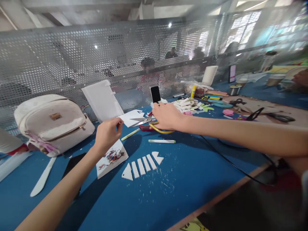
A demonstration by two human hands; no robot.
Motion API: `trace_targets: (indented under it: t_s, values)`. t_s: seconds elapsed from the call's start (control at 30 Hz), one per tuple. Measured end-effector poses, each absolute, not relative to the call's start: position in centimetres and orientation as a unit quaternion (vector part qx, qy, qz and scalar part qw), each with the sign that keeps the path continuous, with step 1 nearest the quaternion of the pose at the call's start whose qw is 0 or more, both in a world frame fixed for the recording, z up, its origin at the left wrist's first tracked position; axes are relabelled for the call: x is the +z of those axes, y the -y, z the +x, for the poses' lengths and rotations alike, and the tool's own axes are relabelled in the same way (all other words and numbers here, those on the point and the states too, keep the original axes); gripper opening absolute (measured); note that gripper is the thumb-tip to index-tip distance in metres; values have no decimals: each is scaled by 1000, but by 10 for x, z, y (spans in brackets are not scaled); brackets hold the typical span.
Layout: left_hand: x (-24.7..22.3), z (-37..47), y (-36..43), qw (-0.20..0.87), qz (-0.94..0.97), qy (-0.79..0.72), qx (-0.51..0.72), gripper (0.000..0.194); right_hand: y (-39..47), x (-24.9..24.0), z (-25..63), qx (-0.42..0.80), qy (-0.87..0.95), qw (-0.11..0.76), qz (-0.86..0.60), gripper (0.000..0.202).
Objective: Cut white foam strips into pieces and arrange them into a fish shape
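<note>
My left hand (108, 135) is raised with thumb and forefinger pinched together; anything between them is too small to make out. Below it lies a white paper (101, 173) bearing small multicoloured bits (115, 155). My right hand (167, 116) is closed over the yellow handles of a pair of scissors (143, 121), whose blades point left, slightly apart. A red-handled tool (145, 128) lies partly hidden beneath them. In front, white cut pieces (141, 166) form a fish-like row: a pointed head with a hole, narrow strips and a notched tail.
Two markers (162, 141) (130, 134) lie mid-table. A pale backpack (54, 123) and white knife (43, 178) are at left. Behind are white sheets (102, 99), a phone (155, 94) and a pile of white pieces (186, 104). A black cable (237, 166) crosses the right side.
</note>
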State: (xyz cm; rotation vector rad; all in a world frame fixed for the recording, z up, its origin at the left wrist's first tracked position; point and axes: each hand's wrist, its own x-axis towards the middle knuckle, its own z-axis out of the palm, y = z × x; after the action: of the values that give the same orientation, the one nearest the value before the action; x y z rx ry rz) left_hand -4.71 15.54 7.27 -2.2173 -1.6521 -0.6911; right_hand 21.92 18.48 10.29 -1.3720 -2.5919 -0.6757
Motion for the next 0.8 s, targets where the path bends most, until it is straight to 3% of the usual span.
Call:
trace_targets:
  t_s: [0.37,0.6,0.8]
  values:
    - [88,-46,-155,214,-788,556,-152,23,-196,115,186,-175,885,58,-428,18]
    - [79,-69,-149,166,-785,551,-230,23,-199,108,243,-147,866,8,-477,36]
    - [64,-83,-145,76,-775,544,-312,31,-197,102,290,-107,854,-85,-502,46]
